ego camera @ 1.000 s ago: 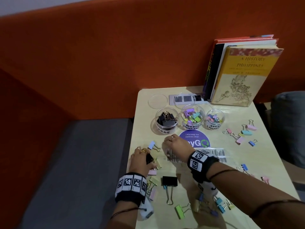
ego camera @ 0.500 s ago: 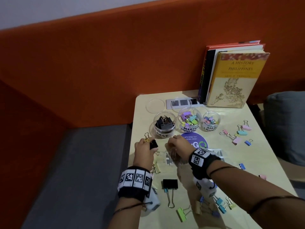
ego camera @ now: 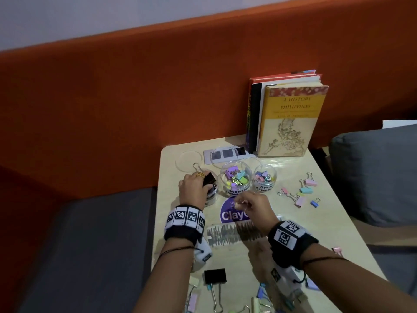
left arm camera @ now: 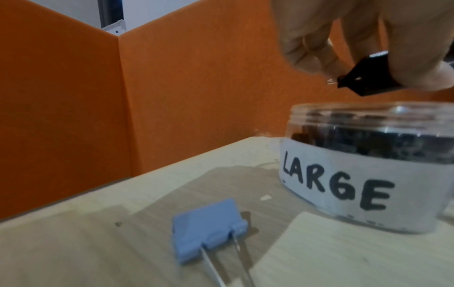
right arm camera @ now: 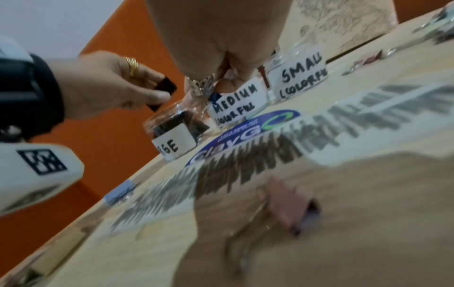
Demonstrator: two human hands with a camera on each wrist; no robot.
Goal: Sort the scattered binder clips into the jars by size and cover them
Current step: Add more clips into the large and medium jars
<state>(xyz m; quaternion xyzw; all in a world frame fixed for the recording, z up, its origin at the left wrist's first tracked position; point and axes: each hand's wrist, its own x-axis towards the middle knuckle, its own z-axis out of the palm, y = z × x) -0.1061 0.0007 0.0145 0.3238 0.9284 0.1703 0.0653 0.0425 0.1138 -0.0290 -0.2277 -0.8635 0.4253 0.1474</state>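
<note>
Three clear jars stand in a row: the large jar [ego camera: 212,194] [left arm camera: 368,174] with black clips, the medium jar [ego camera: 235,178] [right arm camera: 236,101] and the small jar [ego camera: 265,178] [right arm camera: 297,77] with coloured ones. My left hand [ego camera: 204,182] [left arm camera: 343,48] pinches a black binder clip [ego camera: 208,179] [left arm camera: 363,81] just above the large jar's open mouth. My right hand [ego camera: 240,203] [right arm camera: 216,77] pinches a small clip with wire handles in front of the medium jar; its colour is unclear. All the jars are uncovered.
Two clear lids [ego camera: 189,160] [ego camera: 224,154] lie behind the jars, beside standing books [ego camera: 288,116]. Coloured clips [ego camera: 302,190] are scattered at the right, and a big black clip [ego camera: 215,276] with several coloured ones lies near the front. A blue clip [left arm camera: 209,219] lies left of the large jar.
My left hand lifted the black clip from the table's left side and carried it forward over the large jar. My right hand rose from the table towards the medium jar.
</note>
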